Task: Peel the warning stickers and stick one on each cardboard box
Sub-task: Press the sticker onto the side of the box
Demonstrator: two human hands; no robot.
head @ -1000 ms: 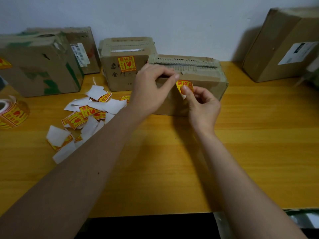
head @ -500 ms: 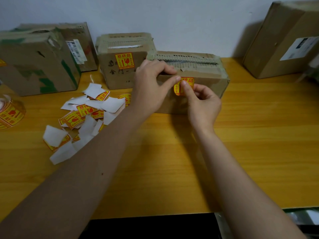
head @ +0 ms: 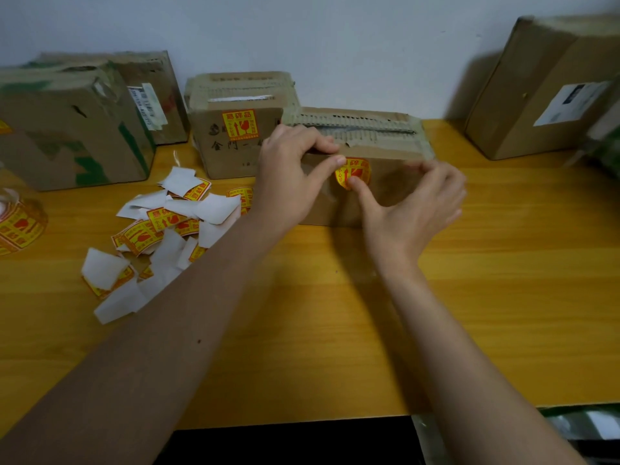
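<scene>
A yellow-and-red warning sticker (head: 358,169) lies on the front face of the low cardboard box (head: 392,189) in the middle of the table. My left hand (head: 288,172) holds the box's upper left edge with curled fingers, and its thumb tip presses the sticker's top. My right hand (head: 409,209) has its fingers spread, blurred, and its thumb presses the sticker's lower edge. Behind it to the left, a smaller box (head: 235,156) carries its own sticker (head: 239,124).
A pile of loose stickers and white backing papers (head: 161,226) lies left of my left arm. A sticker roll (head: 16,226) sits at the far left edge. Two boxes (head: 67,139) (head: 157,92) stand at back left, a tall box (head: 536,95) at back right.
The sticker went from being held off the box to lying flat on its front face. My right hand let go of it, spread its fingers and now presses it with the thumb.
</scene>
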